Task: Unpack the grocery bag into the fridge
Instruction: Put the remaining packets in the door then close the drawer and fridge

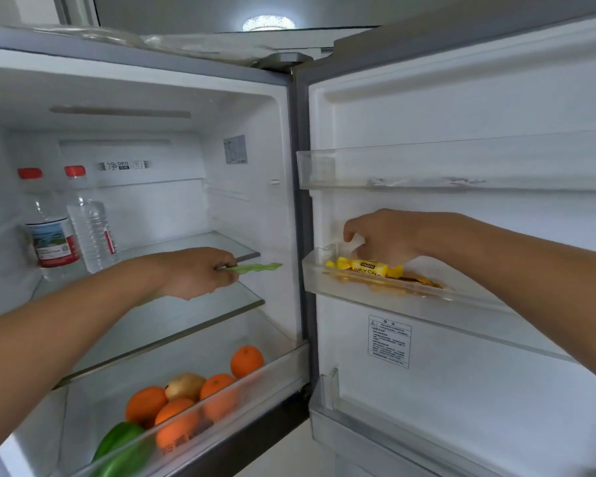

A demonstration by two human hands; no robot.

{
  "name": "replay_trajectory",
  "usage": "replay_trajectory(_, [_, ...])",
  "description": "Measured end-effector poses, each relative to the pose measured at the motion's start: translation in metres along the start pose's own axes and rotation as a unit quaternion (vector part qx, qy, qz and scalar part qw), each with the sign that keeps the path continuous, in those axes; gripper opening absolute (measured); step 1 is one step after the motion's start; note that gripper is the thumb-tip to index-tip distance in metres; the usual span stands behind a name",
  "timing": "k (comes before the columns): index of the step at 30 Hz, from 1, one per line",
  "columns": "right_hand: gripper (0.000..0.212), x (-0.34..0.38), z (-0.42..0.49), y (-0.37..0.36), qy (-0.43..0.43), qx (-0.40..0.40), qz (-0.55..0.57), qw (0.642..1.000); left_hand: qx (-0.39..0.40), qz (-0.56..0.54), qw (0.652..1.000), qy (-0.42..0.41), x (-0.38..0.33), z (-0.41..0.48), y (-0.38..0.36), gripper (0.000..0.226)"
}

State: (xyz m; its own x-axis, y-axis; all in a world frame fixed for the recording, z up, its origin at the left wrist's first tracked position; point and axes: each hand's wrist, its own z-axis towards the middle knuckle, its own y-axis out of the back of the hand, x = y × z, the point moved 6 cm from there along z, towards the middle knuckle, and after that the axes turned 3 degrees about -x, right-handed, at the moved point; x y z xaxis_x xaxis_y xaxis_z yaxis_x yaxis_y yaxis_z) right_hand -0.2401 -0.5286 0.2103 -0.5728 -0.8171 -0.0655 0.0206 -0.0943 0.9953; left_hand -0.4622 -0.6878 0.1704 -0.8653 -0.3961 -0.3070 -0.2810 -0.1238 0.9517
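Observation:
The fridge stands open in front of me. My left hand [195, 271] is shut on a green-wrapped item [255, 268], whose end sticks out to the right above the glass shelf [200, 306]. My right hand [386, 237] reaches into the middle door bin [324, 285], fingers curled down over yellow-wrapped candies [362, 267] lying in it. Whether it grips a candy is hidden by the hand. No grocery bag is in view.
Two red-capped water bottles [54, 232] stand at the shelf's left. The open crisper drawer [221, 413] below holds several oranges [246, 361], an onion [184, 385] and a green pepper [117, 438]. An upper door bin [427, 173] and a lower door bin [375, 432] flank the middle one.

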Motion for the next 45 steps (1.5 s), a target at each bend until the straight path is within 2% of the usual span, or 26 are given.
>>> replay_trajectory(6, [0.023,0.053,-0.005,0.012,0.077,-0.125,0.024,0.989,0.011,-0.017,0.999,0.025,0.027,-0.010,-0.006,0.014])
replay_trajectory(8, [0.023,0.077,-0.003,0.012,0.114,-0.135,0.047,0.983,0.009,-0.014,0.999,0.033,0.033,-0.014,-0.006,0.012])
replay_trajectory(13, [0.038,0.130,0.009,-0.005,0.168,-0.087,0.041,0.981,-0.006,-0.015,0.999,0.043,0.048,-0.024,-0.002,0.010])
replay_trajectory(16, [0.042,0.149,0.019,-0.020,0.181,-0.064,0.040,0.981,-0.015,0.000,0.998,0.053,0.061,-0.027,-0.005,0.018])
replay_trajectory(20, [0.040,0.162,0.028,-0.048,0.183,-0.041,0.047,0.981,0.010,0.050,0.996,0.076,0.085,-0.026,-0.033,0.030])
replay_trajectory(28, [0.035,0.172,0.032,-0.127,0.197,0.027,0.093,0.976,0.061,0.071,0.990,0.103,0.134,-0.020,-0.113,0.038])
replay_trajectory(32, [0.028,0.180,0.033,-0.154,0.212,0.054,0.069,0.973,0.041,0.050,0.991,0.120,0.150,-0.017,-0.131,0.038])
replay_trajectory(34, [0.031,0.184,0.036,-0.163,0.216,0.056,0.067,0.972,0.019,0.038,0.991,0.129,0.155,-0.013,-0.137,0.043])
replay_trajectory(38, [0.030,0.190,0.048,-0.187,0.235,0.047,0.051,0.970,0.004,0.083,0.987,0.134,0.165,-0.011,-0.141,0.059])
replay_trajectory(45, [0.019,0.198,0.072,-0.226,0.196,0.026,0.077,0.977,0.014,0.118,0.977,0.177,0.190,-0.037,-0.131,0.075])
